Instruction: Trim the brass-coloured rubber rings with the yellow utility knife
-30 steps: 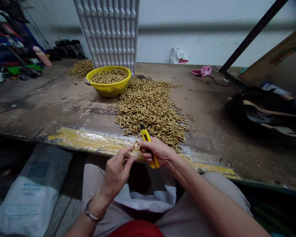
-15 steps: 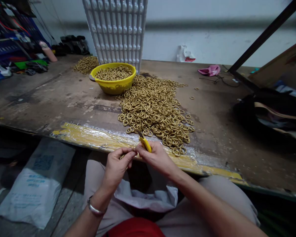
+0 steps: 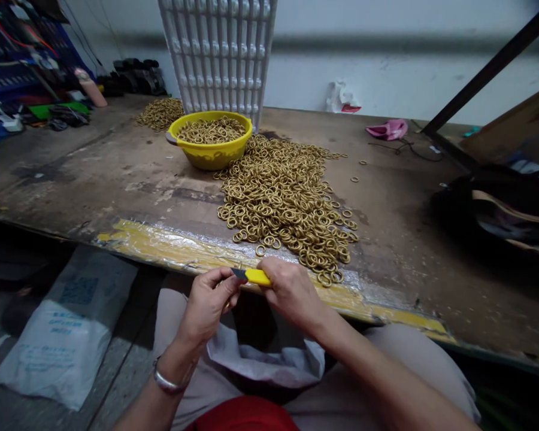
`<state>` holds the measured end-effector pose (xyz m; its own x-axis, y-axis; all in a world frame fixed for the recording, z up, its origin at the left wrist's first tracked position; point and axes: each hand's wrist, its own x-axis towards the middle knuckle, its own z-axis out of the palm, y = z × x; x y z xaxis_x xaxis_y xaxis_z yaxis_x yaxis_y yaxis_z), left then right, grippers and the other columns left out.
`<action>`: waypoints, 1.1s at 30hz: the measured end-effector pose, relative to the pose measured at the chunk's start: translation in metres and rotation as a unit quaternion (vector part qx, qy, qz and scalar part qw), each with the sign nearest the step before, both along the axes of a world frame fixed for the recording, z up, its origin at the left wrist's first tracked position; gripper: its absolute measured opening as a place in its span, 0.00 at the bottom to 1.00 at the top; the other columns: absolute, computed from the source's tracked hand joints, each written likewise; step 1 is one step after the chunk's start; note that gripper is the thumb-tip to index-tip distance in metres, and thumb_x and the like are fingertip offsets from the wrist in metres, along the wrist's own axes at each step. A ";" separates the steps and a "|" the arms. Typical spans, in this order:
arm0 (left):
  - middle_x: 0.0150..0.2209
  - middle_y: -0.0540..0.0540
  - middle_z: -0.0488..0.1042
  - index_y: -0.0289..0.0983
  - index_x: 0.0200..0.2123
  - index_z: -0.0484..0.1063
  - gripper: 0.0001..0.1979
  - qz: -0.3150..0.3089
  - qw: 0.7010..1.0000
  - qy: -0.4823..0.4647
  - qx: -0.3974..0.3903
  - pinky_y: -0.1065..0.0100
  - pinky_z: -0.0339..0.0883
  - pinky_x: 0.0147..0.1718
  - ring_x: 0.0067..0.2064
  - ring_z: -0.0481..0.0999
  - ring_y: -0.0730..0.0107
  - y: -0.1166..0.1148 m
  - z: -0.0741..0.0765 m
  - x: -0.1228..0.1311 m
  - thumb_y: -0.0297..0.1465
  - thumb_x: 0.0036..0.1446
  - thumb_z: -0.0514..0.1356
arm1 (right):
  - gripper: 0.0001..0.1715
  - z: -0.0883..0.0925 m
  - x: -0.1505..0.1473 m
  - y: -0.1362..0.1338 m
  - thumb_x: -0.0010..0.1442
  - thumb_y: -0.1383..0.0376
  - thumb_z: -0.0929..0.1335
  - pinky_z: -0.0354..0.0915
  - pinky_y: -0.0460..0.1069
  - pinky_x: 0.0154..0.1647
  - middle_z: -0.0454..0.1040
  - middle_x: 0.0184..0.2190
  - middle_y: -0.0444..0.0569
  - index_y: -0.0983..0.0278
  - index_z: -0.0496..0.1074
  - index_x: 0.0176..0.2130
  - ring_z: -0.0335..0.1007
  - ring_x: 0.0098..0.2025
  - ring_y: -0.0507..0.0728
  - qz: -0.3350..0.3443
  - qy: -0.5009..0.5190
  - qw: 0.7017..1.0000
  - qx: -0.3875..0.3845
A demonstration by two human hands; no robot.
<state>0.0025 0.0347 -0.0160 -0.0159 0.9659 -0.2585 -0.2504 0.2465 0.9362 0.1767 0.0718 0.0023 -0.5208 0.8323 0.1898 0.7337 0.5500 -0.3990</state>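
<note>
My right hand (image 3: 291, 287) is closed round a yellow utility knife (image 3: 257, 276), its dark blade pointing left. The blade's tip meets the fingertips of my left hand (image 3: 209, 302), which pinch a brass-coloured ring (image 3: 239, 266) that is mostly hidden by the fingers. Just beyond my hands, a large heap of brass-coloured rings (image 3: 282, 197) spreads over the wooden table (image 3: 130, 173). An open white bag (image 3: 269, 362) lies between my knees, under both hands.
A yellow basin (image 3: 215, 157) full of rings stands behind the heap, before a ribbed grey panel (image 3: 220, 60). Another ring pile (image 3: 160, 114) is at the back left. A dark bag (image 3: 498, 209) sits at right; a white printed sack (image 3: 67, 323) lies on the floor.
The knife has swung from pointing up and away to lying level, its blade now at my left fingertips. My right hand has turned and shifted slightly right.
</note>
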 end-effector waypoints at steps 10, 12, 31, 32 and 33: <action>0.18 0.53 0.64 0.34 0.27 0.72 0.11 -0.021 0.982 0.164 0.091 0.76 0.53 0.21 0.21 0.60 0.80 0.002 0.000 -0.010 0.36 0.56 0.62 | 0.05 0.004 -0.003 0.001 0.56 0.72 0.64 0.48 0.48 0.29 0.73 0.31 0.47 0.63 0.68 0.34 0.65 0.30 0.53 0.005 -0.112 0.994 -0.007; 0.18 0.53 0.63 0.34 0.27 0.72 0.12 -0.033 0.980 0.173 0.098 0.75 0.53 0.22 0.21 0.60 0.79 0.003 0.002 -0.012 0.36 0.57 0.62 | 0.05 0.005 -0.003 -0.001 0.57 0.72 0.64 0.48 0.48 0.28 0.74 0.31 0.47 0.63 0.68 0.34 0.66 0.30 0.53 0.008 -0.115 0.993 -0.008; 0.22 0.51 0.65 0.34 0.24 0.68 0.12 -0.097 0.989 0.016 0.114 0.76 0.51 0.20 0.20 0.59 0.81 -0.016 0.007 -0.009 0.34 0.57 0.62 | 0.22 0.016 -0.007 0.008 0.56 0.48 0.66 0.45 0.42 0.14 0.55 0.13 0.35 0.65 0.67 0.28 0.46 0.13 0.45 0.037 0.335 0.788 -0.515; 0.22 0.52 0.64 0.34 0.24 0.67 0.12 -0.092 0.989 0.026 0.109 0.76 0.51 0.20 0.21 0.60 0.81 -0.016 0.004 -0.009 0.34 0.57 0.62 | 0.21 0.015 -0.010 0.004 0.55 0.49 0.67 0.45 0.42 0.14 0.56 0.13 0.35 0.65 0.68 0.30 0.46 0.13 0.45 0.042 0.362 0.763 -0.534; 0.22 0.52 0.65 0.34 0.24 0.67 0.12 -0.090 0.990 0.033 0.104 0.76 0.52 0.20 0.21 0.60 0.81 -0.016 0.002 -0.008 0.33 0.56 0.62 | 0.20 0.015 -0.011 0.002 0.53 0.50 0.69 0.45 0.41 0.14 0.58 0.14 0.35 0.65 0.68 0.32 0.47 0.14 0.45 0.041 0.386 0.747 -0.540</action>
<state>-0.0058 0.0186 -0.0139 0.1518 0.9867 -0.0581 -0.1571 0.0821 0.9842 0.1655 0.0737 0.0168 -0.6602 0.6891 -0.2987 0.0364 -0.3679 -0.9291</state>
